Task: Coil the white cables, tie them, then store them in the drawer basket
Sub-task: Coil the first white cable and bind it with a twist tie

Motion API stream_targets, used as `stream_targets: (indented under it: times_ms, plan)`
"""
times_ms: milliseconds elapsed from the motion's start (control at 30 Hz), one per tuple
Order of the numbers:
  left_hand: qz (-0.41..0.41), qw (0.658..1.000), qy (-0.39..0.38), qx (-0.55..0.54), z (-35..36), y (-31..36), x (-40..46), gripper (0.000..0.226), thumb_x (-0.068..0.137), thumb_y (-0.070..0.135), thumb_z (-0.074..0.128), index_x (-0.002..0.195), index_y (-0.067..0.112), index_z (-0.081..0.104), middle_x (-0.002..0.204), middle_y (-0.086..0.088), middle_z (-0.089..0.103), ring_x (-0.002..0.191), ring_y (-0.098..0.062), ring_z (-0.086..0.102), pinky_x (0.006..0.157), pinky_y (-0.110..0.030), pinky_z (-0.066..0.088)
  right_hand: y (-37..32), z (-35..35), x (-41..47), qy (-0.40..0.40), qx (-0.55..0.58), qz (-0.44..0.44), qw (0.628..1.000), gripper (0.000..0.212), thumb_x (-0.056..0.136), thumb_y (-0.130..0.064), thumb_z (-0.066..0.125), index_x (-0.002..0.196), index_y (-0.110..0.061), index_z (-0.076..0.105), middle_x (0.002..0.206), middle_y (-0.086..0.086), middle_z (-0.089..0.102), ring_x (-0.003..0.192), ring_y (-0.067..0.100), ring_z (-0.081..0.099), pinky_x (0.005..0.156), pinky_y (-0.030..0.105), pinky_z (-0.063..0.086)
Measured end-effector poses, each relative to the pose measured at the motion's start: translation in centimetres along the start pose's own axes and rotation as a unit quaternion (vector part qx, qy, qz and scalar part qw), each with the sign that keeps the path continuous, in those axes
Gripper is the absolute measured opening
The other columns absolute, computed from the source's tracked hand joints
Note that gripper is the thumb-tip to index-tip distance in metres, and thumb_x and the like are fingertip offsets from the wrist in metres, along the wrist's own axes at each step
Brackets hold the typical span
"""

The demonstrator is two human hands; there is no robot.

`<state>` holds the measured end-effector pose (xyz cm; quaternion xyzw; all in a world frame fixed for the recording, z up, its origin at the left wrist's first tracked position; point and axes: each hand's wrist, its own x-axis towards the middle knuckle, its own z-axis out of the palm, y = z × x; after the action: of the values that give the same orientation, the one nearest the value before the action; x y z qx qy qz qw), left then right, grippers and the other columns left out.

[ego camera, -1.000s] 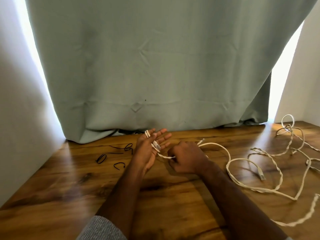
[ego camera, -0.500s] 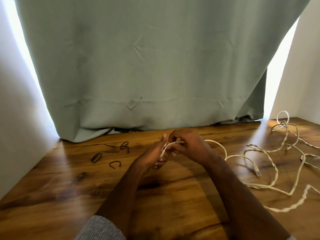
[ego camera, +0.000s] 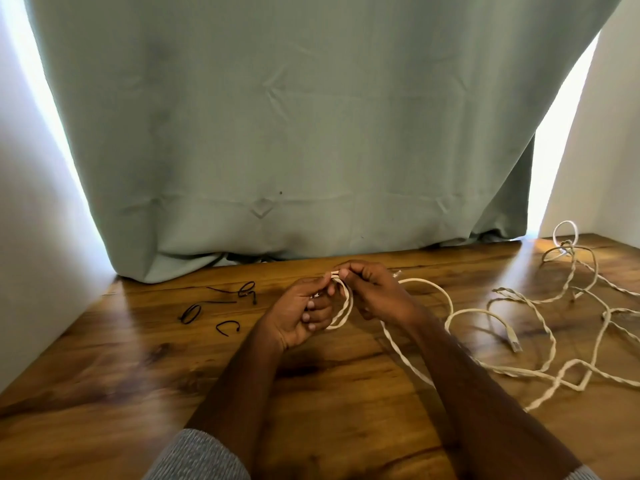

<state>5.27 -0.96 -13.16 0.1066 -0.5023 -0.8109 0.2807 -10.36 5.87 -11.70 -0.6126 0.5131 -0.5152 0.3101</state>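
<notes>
— What have you got on the far left?

— I see a plain white wall (ego camera: 31,237), then the brown wooden worktop (ego camera: 121,393) with a few thin black twist ties (ego camera: 227,328) lying loose on it, bent into loops and hooks. Behind them hangs a pale green fabric curtain (ego camera: 294,133), its hem resting on the worktop's back edge.

— And the hands?

— Centre of my view. The left hand (ego camera: 298,320) is palm up with its fingers curled; its grip is closed round a small loop of the twisted white cable (ego camera: 346,306). The right hand (ego camera: 377,292) sits just beside it, touching, and its grip is pinching the top of that same loop between thumb and fingertips. A grey knit sleeve (ego camera: 197,455) shows at the left forearm.

— Where does the cable run?

— From the loop it passes under the right wrist and out to the right, sprawling in loose curves across the worktop. A plug end (ego camera: 620,346) lies flat there. Farther right, near the back corner, more white cable (ego camera: 568,251) sits in a tangle with one loop standing up.
</notes>
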Motion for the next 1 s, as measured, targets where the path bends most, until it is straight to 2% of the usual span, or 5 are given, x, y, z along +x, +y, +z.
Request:
stream_targets:
  times_ms: [233, 433, 533, 667, 1000]
  plan:
    - [0.027, 0.982, -0.086, -0.166, -0.4, 0.4, 0.2, 0.035, 0.098, 0.034, 0.042, 0.075, 0.012, 0.057, 0.042, 0.008, 0.025, 0.031, -0.007, 0.014, 0.033, -0.018, 0.015, 0.1, 0.3, -0.6, 0.019, 0.101, 0.040, 0.994, 0.026, 0.105, -0.029, 0.050, 0.111, -0.011, 0.069, 0.078, 0.021, 0.060, 0.045, 0.016, 0.049, 0.039, 0.023, 0.038]
    - [0.099, 0.978, -0.045, -0.178, -0.6, 1.1, 0.1, 0.049, 0.099, 0.031, 0.036, 0.101, -0.002, 0.072, 0.045, 0.007, 0.018, 0.034, -0.006, 0.011, 0.030, -0.019, 0.021, 1.0, 0.5, -1.0, -0.019, -0.238, 0.039, 0.970, 0.027, 0.108, -0.038, 0.037, 0.110, -0.023, 0.060, 0.083, 0.009, 0.070, 0.049, 0.011, 0.061, 0.042, 0.029, 0.048]
    - [0.120, 0.977, 0.005, -0.178, -0.2, 1.2, 0.2, 0.048, 0.097, 0.028, 0.039, 0.110, -0.008, 0.068, 0.040, 0.007, 0.028, 0.034, -0.007, 0.011, 0.033, -0.018, 0.019, 1.0, 0.8, -0.4, -0.048, -0.403, -0.021, 0.914, 0.039, 0.099, -0.051, 0.032, 0.110, -0.026, 0.060, 0.098, 0.000, 0.069, 0.081, 0.012, 0.065, 0.074, 0.043, 0.058]
    - [0.148, 0.973, 0.050, -0.172, -0.1, 1.3, 0.5, 0.048, 0.097, 0.025, 0.044, 0.127, -0.013, 0.050, 0.052, 0.005, 0.038, 0.038, -0.005, 0.033, 0.040, -0.018, 0.029, 0.6, 1.8, -0.5, -0.087, -0.488, -0.004, 0.869, 0.034, 0.096, -0.050, 0.041, 0.110, -0.024, 0.057, 0.106, 0.003, 0.065, 0.092, 0.020, 0.061, 0.082, 0.044, 0.055]
    - [0.178, 0.965, 0.190, -0.008, 0.5, 0.1, 2.0, 0.022, 0.105, 0.010, 0.036, 0.094, 0.001, 0.054, 0.078, -0.010, 0.073, 0.065, -0.018, 0.071, 0.059, -0.025, 0.056, -1.1, 2.6, -1.0, -0.156, -0.567, -0.047, 0.808, 0.027, 0.098, -0.041, 0.055, 0.105, -0.016, 0.064, 0.110, 0.009, 0.066, 0.103, 0.026, 0.061, 0.075, 0.032, 0.041]
